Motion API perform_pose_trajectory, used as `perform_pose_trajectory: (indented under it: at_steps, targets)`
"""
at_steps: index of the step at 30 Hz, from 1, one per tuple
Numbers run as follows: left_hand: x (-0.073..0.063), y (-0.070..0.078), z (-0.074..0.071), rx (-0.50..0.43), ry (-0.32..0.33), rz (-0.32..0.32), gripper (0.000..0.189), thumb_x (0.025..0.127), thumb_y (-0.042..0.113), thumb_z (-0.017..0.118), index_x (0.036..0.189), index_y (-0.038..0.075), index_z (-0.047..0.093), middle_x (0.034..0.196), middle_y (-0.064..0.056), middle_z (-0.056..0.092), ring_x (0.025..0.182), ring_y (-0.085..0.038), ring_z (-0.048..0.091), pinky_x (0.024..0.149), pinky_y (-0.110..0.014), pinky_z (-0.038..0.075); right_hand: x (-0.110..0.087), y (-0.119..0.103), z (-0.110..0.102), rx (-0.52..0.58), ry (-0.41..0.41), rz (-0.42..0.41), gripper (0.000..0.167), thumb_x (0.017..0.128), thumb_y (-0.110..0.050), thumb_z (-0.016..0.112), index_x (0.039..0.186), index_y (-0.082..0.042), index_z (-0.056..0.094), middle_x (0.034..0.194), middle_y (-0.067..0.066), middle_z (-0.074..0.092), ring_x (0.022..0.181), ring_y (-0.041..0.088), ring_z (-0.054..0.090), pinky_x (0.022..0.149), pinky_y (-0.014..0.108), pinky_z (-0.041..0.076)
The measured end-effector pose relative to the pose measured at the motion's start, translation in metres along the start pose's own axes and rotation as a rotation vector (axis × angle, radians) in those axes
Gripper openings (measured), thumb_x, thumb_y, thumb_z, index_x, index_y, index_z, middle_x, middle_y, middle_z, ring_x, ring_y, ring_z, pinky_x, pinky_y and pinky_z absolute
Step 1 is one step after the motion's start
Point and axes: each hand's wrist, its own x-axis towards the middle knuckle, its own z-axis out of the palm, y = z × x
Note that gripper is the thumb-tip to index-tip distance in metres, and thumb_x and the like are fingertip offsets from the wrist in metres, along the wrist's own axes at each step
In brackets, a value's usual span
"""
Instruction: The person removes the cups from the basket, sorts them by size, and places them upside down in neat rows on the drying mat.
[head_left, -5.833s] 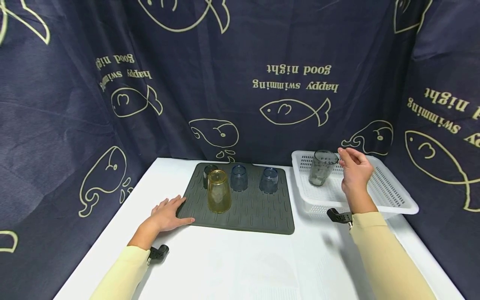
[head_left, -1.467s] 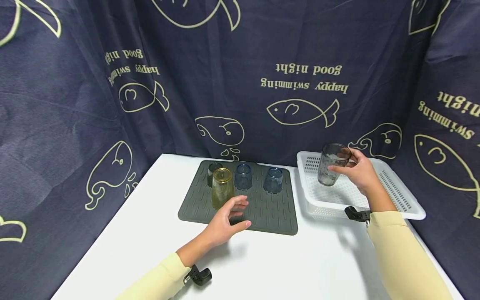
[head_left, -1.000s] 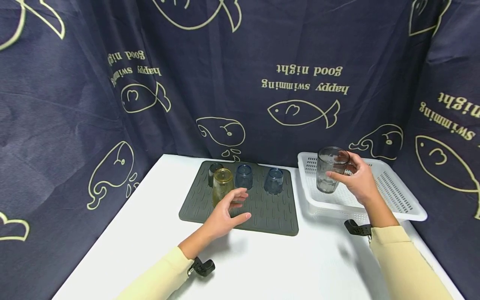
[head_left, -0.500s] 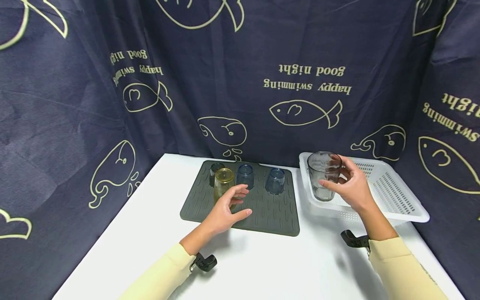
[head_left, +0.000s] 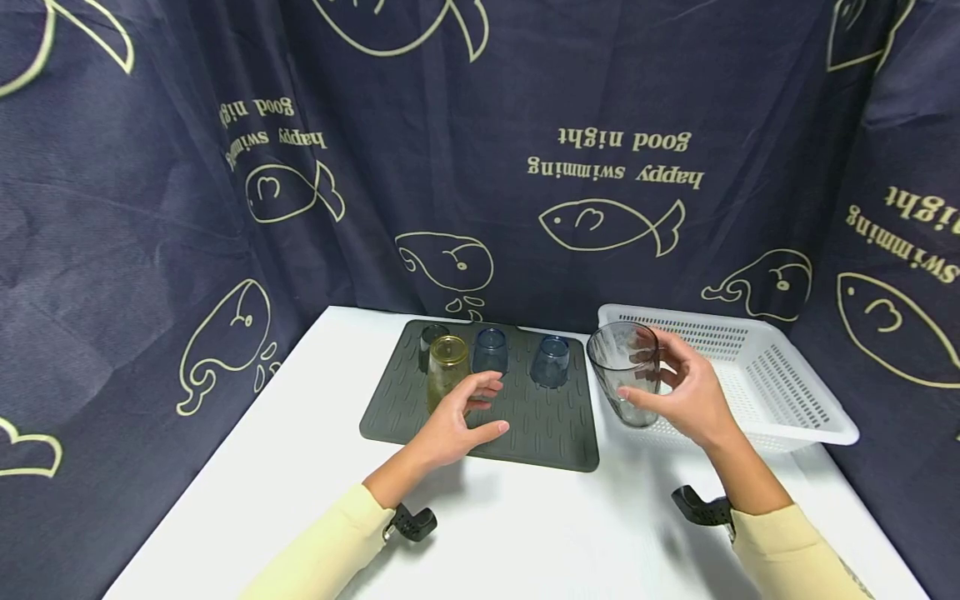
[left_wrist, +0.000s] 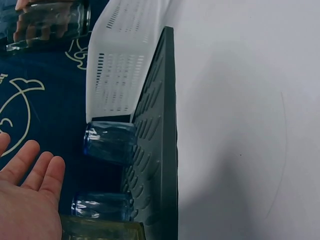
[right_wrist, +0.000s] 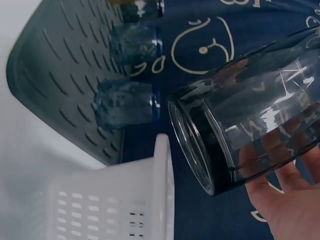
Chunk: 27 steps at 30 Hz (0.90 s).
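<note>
My right hand (head_left: 686,400) grips a tall clear grey drinking glass (head_left: 624,379) by its side, fingers behind and thumb in front. The glass is held mouth up over the left edge of the white basket (head_left: 813,421); its thick base shows in the right wrist view. My left hand (head_left: 455,425) hovers over the front of the dark grey drying mat (head_left: 525,446), fingers relaxed and touching nothing. Just behind it stands a yellow glass (head_left: 447,367), partly hidden by the hand. Two short blue glasses (head_left: 491,354) and a small dark glass (head_left: 425,346) stand farther back on the mat.
The perforated basket stands right of the mat on a white table (head_left: 540,533). A dark blue curtain (head_left: 465,150) with fish drawings hangs behind and at both sides.
My right hand took hold of the grey glass, lifted it from the basket and carried it left and nearer. Earlier, my left hand moved from the mat's left edge to its front.
</note>
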Motion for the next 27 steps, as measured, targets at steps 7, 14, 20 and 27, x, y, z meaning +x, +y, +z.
perform_pose_trajectory:
  at_steps: [7,14,20,27]
  targets:
    - [-0.001,0.001,0.002,-0.010,-0.017,0.019,0.066,0.092,0.016,0.076,0.151,0.016,0.045,0.143,-0.008,0.056,0.132,-0.025,0.055,0.111,-0.048,0.049,-0.012,-0.001,0.009,0.005,-0.028,0.026,0.077,0.069,0.004,0.092,0.138,-0.006,0.060,0.122,0.001,0.069,0.106,0.009,0.066,0.083,0.015,0.055]
    - [0.000,0.002,0.006,-0.011,-0.034,0.040,0.066,0.092,0.017,0.077,0.150,0.014,0.045,0.142,-0.010,0.057,0.130,-0.027,0.056,0.109,-0.049,0.050,-0.020,0.000,0.018,-0.048,-0.065,0.024,0.074,0.068,-0.003,0.095,0.134,-0.012,0.063,0.118,0.003,0.070,0.098,0.004,0.064,0.080,0.015,0.055]
    - [0.001,0.003,0.010,0.002,-0.062,0.019,0.067,0.092,0.018,0.077,0.151,0.016,0.045,0.142,-0.007,0.056,0.131,-0.024,0.056,0.109,-0.043,0.051,-0.027,0.003,0.024,-0.100,-0.111,0.008,0.075,0.067,-0.010,0.097,0.134,-0.017,0.064,0.119,0.002,0.070,0.098,0.002,0.064,0.082,0.016,0.054]
    - [0.000,0.005,0.015,-0.007,-0.100,0.007,0.069,0.092,0.020,0.077,0.152,0.016,0.044,0.143,-0.008,0.055,0.131,-0.025,0.055,0.110,-0.045,0.050,-0.032,0.008,0.032,-0.145,-0.160,-0.027,0.078,0.064,-0.019,0.100,0.134,-0.019,0.065,0.120,-0.001,0.069,0.099,0.003,0.062,0.082,0.020,0.055]
